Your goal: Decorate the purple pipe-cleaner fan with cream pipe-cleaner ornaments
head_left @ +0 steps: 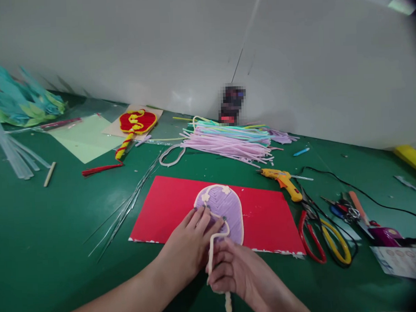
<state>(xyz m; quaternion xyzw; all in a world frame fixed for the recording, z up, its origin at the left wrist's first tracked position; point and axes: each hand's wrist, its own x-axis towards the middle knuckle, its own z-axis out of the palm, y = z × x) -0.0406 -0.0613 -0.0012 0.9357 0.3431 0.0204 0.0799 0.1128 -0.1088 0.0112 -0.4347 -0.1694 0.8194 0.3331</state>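
Observation:
A lilac oval fan (233, 214) made of pipe cleaners, edged in cream with small cream flowers near its top, lies on a red sheet (268, 217). My left hand (190, 238) rests on the fan's left side with fingers stretched out, pressing a cream pipe cleaner (218, 236) against it. That strip curves across the fan and bends down to my right hand (237, 268), whose thumb and fingers are closed around it near the fan's lower edge. Below my right hand, a cream twisted end (228, 303) sticks out. What joins it to the fan is hidden.
A yellow glue gun (284, 180), red-and-yellow-handled pliers (311, 239) and small scissors (348, 210) lie right. Behind are pink and teal pipe cleaners (228, 141) and a red-and-yellow fan (138, 121). Thin wires (128, 204) and glue sticks (15, 151) lie left.

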